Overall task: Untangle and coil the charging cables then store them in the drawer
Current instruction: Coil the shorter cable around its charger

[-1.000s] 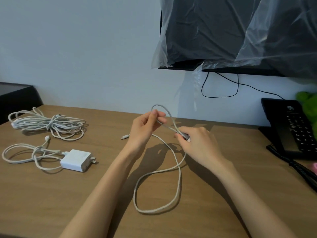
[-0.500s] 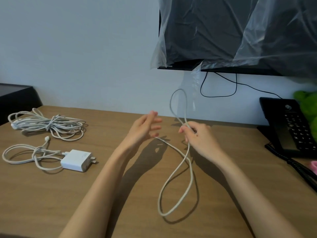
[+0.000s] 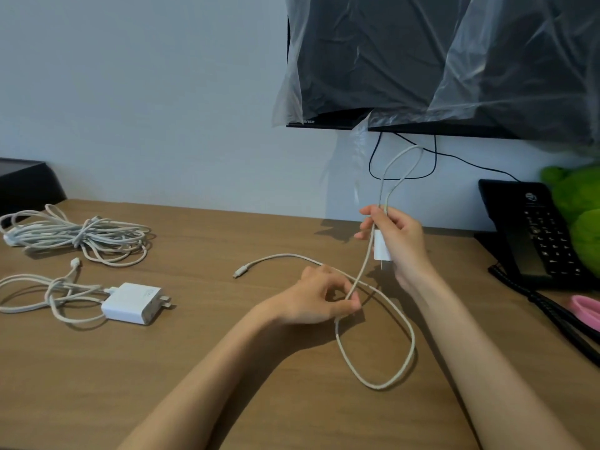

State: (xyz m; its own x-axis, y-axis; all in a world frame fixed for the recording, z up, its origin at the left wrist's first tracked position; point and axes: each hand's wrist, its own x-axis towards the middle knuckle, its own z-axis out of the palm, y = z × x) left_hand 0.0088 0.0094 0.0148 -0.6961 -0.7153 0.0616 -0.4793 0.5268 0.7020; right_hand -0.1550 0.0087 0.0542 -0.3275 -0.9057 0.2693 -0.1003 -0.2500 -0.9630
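The coiling is barely begun. The right hand [image 3: 402, 245] has its fingers curled round a small white plug [image 3: 380, 250] and two strands of the cable [image 3: 413, 347], with one turn of it standing up above the hand. The left hand [image 3: 321, 300], nearer and lower, pinches the same cable between thumb and forefinger just over the desk [image 3: 227, 368]. The rest sags in a wide slack loop on the wood, its connector [image 3: 238, 272] lying loose to the left. At the far left a knotted bundle [image 3: 78, 235] and a charger [image 3: 133, 302] with its own snarled lead sit untouched. No drawer is in sight. I'd say one turn is made and nearly everything is left.
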